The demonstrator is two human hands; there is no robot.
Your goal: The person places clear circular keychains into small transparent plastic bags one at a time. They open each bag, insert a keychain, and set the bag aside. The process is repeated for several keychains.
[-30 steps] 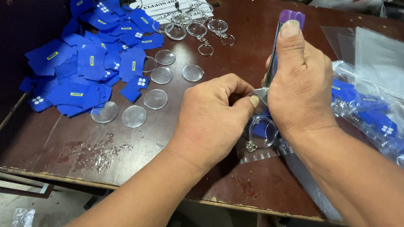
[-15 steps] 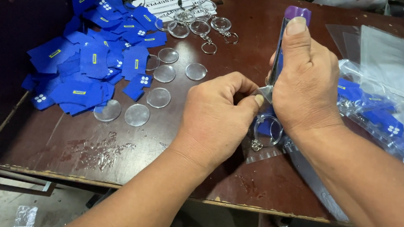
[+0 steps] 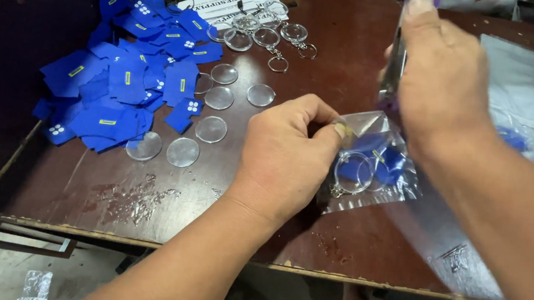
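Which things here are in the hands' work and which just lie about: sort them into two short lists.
In hand:
- left hand pinching the small clear bag with blue pieces and a ring inside
- right hand gripping a purple tool above the bag

Lying about:
- blue pieces pile
- clear discs
- keyrings
- printed sheet
- empty clear bags
- wooden table

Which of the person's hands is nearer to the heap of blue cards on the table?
Left. The left hand pinches a small clear bag just right of the blue cards; the right hand, gripping a purple stapler, is farther right, beyond the bag.
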